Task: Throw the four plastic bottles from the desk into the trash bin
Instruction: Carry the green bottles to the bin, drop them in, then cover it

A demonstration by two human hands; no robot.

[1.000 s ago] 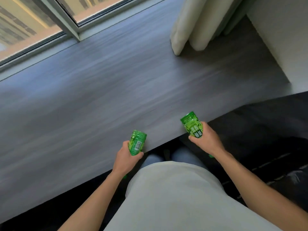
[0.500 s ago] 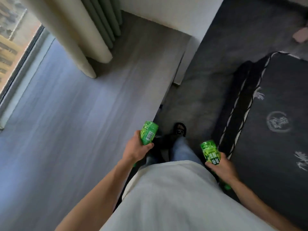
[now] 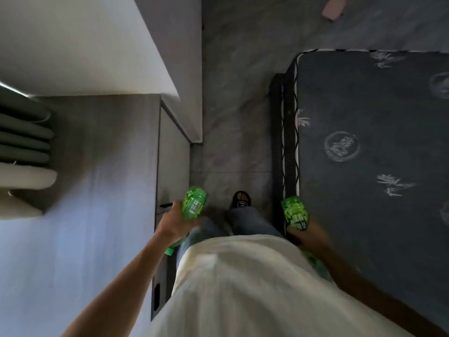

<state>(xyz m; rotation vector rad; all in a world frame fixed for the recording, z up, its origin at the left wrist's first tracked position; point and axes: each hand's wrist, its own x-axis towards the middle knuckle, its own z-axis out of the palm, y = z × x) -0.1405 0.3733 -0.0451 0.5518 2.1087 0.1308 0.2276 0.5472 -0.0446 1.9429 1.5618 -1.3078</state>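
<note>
My left hand (image 3: 173,221) grips a green plastic bottle (image 3: 194,203) with a barcode label, its base pointing forward and its cap end (image 3: 169,251) sticking out below the hand. A second green plastic bottle (image 3: 295,211) is gripped in my right hand (image 3: 309,233), base forward too; that hand is blurred. Both bottles are held at waist height, one on each side of my body. The grey desk (image 3: 97,215) lies to my left. No trash bin is in view.
A dark patterned mattress (image 3: 376,154) fills the right side. A strip of grey floor (image 3: 233,117) runs ahead between desk and bed, with my sandalled foot (image 3: 241,200) on it. A white wall block (image 3: 97,45) and curtains (image 3: 24,142) stand at the left. A pink object (image 3: 332,8) lies far ahead.
The view has swung right, from the desk and window to the aisle beside the bed. Both hands keep their bottles; the right hand has dropped lower and further right.
</note>
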